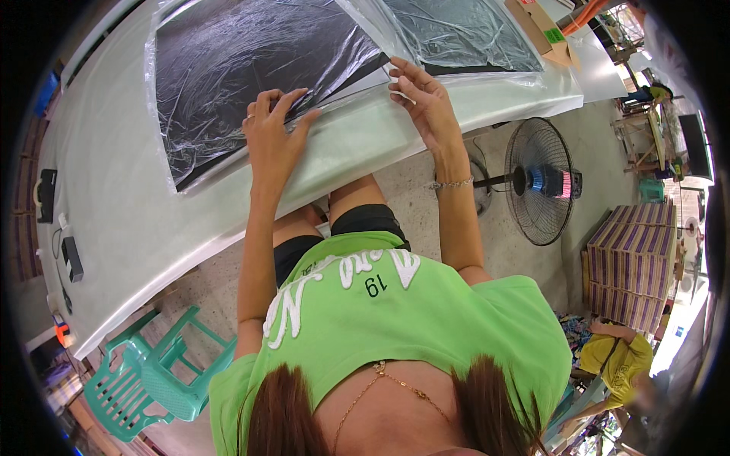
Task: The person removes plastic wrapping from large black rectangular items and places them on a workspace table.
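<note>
A dark flat sheet (220,83) under wrinkled clear plastic film lies on the white-covered table in front of me. My left hand (272,135) rests on the sheet's near edge, its fingers bent but apart, holding nothing. At the sheet's near right corner, the curled fingers of my right hand (422,99) pinch the edge of the clear film; the exact grip is partly hidden. Just beyond that hand, a second film-covered dark sheet (464,34) lies to the right.
The white table cover (114,251) hangs over the near edge. Cardboard (536,26) lies at the far right, small black devices (72,258) at the left. A standing fan (540,181), green plastic chairs (163,372), striped stacks (631,262) and a person in yellow (623,361) are around.
</note>
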Action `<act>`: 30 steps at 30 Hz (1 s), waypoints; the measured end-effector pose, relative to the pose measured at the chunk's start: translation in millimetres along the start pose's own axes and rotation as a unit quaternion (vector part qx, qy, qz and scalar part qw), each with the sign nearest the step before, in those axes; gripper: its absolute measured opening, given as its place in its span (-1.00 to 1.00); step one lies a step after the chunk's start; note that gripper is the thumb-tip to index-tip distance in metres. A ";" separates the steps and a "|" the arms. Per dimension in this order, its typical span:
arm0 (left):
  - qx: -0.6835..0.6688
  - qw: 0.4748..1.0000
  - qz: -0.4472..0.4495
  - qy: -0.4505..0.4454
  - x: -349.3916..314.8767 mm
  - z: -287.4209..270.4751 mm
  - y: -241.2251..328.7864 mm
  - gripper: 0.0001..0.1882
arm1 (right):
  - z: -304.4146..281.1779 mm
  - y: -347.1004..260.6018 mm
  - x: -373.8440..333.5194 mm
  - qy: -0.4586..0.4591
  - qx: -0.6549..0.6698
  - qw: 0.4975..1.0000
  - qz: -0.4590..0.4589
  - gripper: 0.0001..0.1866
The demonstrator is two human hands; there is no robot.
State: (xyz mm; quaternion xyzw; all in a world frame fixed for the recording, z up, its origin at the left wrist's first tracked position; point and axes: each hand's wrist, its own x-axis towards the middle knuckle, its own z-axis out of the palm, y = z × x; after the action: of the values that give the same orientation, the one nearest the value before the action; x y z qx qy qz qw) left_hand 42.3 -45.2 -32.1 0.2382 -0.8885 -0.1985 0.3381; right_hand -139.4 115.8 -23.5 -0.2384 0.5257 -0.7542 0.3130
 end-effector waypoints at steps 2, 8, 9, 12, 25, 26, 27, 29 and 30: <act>-0.001 1.000 0.018 0.005 7.3 3.9 3.4 -0.63 | 3.2 -4.5 3.5 -0.023 0.037 0.999 -0.001 -0.60; 0.001 0.998 0.058 0.034 20.9 14.1 1.5 -0.70 | 12.6 -12.2 6.8 -0.043 0.039 0.998 -0.022 -0.61; 0.012 0.998 0.058 0.031 20.3 14.0 3.5 -0.72 | 9.0 -10.1 5.7 -0.021 0.005 0.999 -0.027 -0.62; 0.012 0.998 0.052 0.041 18.3 16.5 6.2 -0.76 | -4.1 4.0 2.4 0.040 -0.152 0.987 -0.035 -0.64; 0.001 0.994 0.063 0.089 14.9 23.8 2.1 -0.82 | -3.0 31.4 -2.8 0.067 -0.202 0.977 -0.010 -0.68; 0.001 0.994 0.063 0.090 14.6 23.9 2.1 -0.82 | -3.7 32.4 -2.4 0.065 -0.223 0.972 -0.021 -0.68; 0.002 0.994 0.063 0.091 14.3 23.9 2.3 -0.82 | -3.6 32.6 -2.3 0.064 -0.243 0.967 -0.031 -0.67; 0.005 0.994 0.063 0.094 13.9 24.2 1.9 -0.81 | -4.9 35.8 0.1 0.064 -0.295 0.951 -0.065 -0.67; 0.006 0.993 0.064 0.096 14.0 24.7 1.9 -0.81 | -5.5 38.1 2.9 0.066 -0.327 0.939 -0.089 -0.66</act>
State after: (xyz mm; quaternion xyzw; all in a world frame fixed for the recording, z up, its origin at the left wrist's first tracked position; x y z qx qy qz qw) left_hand 15.3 -46.8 -41.1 0.2011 -0.8666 -0.1476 0.4322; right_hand -136.8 107.7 -61.1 -0.3229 0.7393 -0.5797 0.1145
